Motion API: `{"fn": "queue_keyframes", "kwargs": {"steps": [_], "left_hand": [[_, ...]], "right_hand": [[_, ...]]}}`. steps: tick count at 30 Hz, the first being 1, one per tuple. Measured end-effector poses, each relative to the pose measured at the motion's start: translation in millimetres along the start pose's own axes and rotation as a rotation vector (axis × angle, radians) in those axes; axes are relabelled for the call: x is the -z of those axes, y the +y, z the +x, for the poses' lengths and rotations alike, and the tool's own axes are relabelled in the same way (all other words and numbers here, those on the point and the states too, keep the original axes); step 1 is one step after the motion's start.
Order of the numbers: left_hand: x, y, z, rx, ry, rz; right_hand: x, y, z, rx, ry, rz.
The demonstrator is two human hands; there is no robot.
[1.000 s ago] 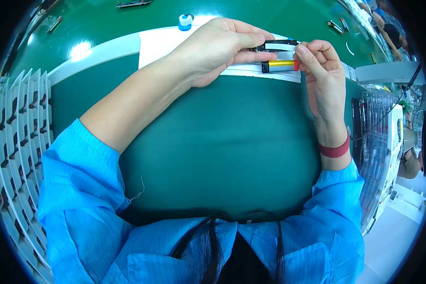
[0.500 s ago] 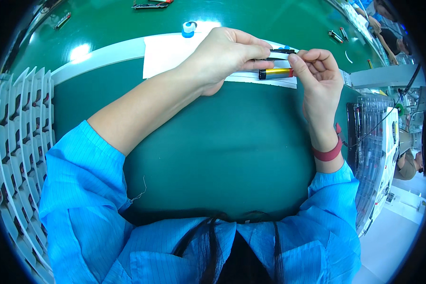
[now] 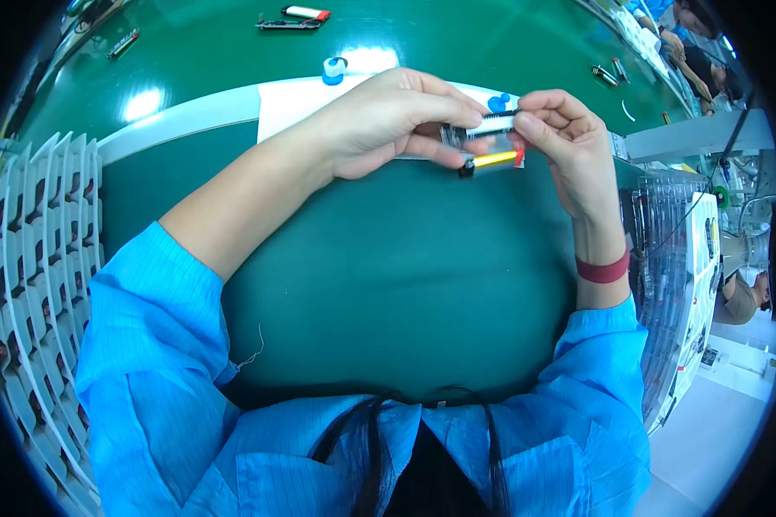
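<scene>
Between my two hands, above the far edge of the green mat (image 3: 388,250), is a narrow black-and-white strip-shaped part (image 3: 491,126), slightly blurred. The fingers of my left hand (image 3: 388,125) close on its left end. My right hand (image 3: 565,142) pinches its right end between thumb and forefinger. Just below the strip hangs a yellow battery-like cylinder (image 3: 494,159) with a black left end and a red right end. Whether it is joined to the strip I cannot tell. A red band (image 3: 603,267) circles my right wrist.
White paper (image 3: 289,103) lies behind my hands, with a blue-and-white roll (image 3: 334,71) and small blue pieces (image 3: 498,102). A red-and-white cylinder (image 3: 306,13) lies on the far green surface. White slotted racks (image 3: 47,250) stand left; clear plastic trays (image 3: 664,233) are stacked right.
The strip has turned to show its white face. The yellow cylinder has tilted and now shows a red end. My left hand has come nearer to me and slightly left.
</scene>
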State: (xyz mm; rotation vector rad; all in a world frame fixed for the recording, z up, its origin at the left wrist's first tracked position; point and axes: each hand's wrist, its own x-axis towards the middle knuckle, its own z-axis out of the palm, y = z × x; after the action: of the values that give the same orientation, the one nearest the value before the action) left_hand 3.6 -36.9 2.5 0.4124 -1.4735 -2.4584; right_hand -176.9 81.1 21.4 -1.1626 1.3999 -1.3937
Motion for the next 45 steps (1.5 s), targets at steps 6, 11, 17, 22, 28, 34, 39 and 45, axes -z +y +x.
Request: {"fn": "queue_keyframes", "kwargs": {"steps": [6, 11, 17, 22, 28, 34, 39, 45], "left_hand": [[7, 8, -7, 0.168, -0.319, 0.003], [-19, -6, -8, 0.063, -0.126, 0.076], [-28, -9, -11, -0.001, 0.041, 0.075], [-26, -6, -11, 0.03, 0.012, 0.105], [-21, -8, -8, 0.064, -0.014, 0.088], [-21, -2, -8, 0.045, -0.025, -0.01], [-21, -2, -10, 0.06, -0.007, 0.05], [-20, -2, -7, 0.048, -0.06, 0.055]], "right_hand": [[-9, -25, -9, -0.023, -0.161, -0.06], [-19, -6, -5, 0.36, 0.13, -0.347], [-19, -3, -6, 0.343, 0.081, -0.255], [-13, -9, -5, 0.381, -0.031, -0.398], [-19, -12, -10, 0.683, -0.086, -0.882], [-24, 3, -5, 0.626, 0.2, -0.519], [-20, 2, -7, 0.561, 0.151, -0.521], [-23, -4, -11, 0.74, 0.129, -0.979]]}}
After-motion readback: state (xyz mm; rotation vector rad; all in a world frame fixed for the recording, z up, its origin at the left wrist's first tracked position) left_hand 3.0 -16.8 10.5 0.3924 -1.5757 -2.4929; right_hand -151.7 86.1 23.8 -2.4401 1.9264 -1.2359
